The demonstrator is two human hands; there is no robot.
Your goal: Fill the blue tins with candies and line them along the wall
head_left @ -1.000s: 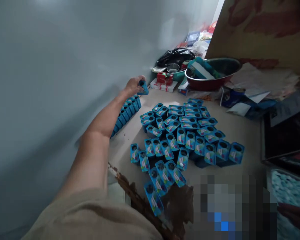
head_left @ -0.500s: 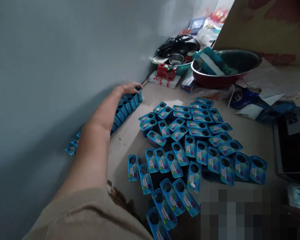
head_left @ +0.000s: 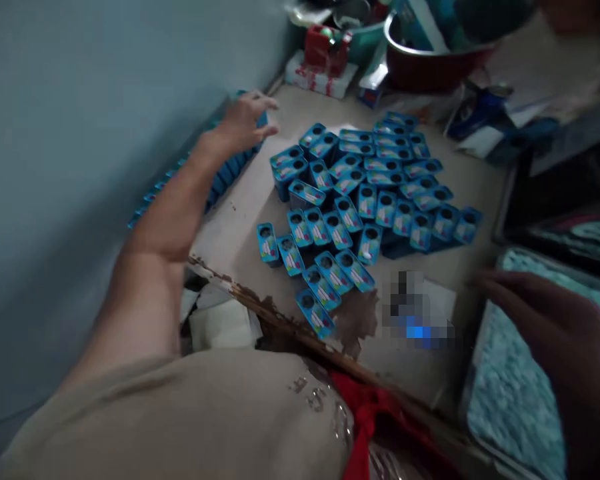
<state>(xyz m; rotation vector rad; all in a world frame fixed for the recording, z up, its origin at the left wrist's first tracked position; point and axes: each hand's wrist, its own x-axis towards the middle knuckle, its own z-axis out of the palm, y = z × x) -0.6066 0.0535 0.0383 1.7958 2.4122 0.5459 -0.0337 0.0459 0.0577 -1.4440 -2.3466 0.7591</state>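
Observation:
At the wall, my left hand is over the far end of a row of small blue containers. Its thumb and fingers are apart, and nothing shows between them. Many more blue containers, with printed tops and a dark round opening in each, stand loosely grouped on the table. To the right, my right hand is above a clear tray full of small pale blue-green pieces. That hand is dark and blurred, so its grip cannot be made out.
A red tape dispenser sits on a white and red box at the back. Beside it stands a red basin with a box in it. Crumpled packaging lies at the right. The table's front edge is chipped.
My view has tilted down and right, bringing the tray and my right hand into sight. My left hand has come away from the end container, its fingers spreading.

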